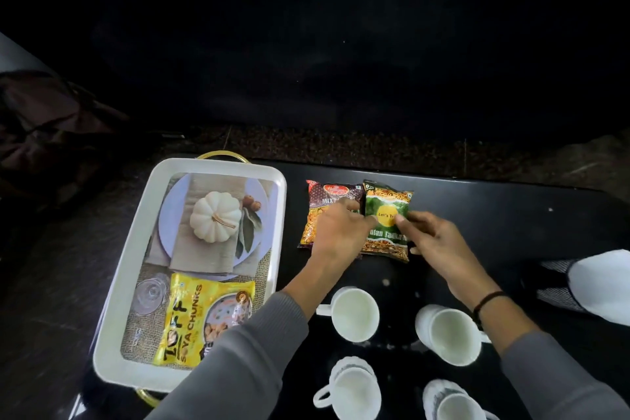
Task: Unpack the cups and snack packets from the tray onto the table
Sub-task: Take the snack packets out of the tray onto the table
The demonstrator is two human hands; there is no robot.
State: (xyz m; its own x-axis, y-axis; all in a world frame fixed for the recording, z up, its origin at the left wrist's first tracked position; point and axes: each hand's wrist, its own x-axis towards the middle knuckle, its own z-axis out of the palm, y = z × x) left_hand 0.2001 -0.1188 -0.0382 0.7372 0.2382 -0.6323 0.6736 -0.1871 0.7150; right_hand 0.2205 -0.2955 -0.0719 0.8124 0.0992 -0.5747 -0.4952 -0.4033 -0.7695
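A white tray with gold handles lies at the left on the black table. A yellow soya chunks packet lies in its near end, partly under my left sleeve. Right of the tray, a maroon mixture packet and a green snack packet lie side by side on the table. My left hand rests over the maroon packet, fingers touching the green one. My right hand pinches the green packet's right side. Several white cups stand nearer me, such as one cup and another.
A printed pumpkin picture lines the tray floor. A white and grey cloth lies at the table's right edge. A dark bag sits beyond the table at the left. The far background is dark.
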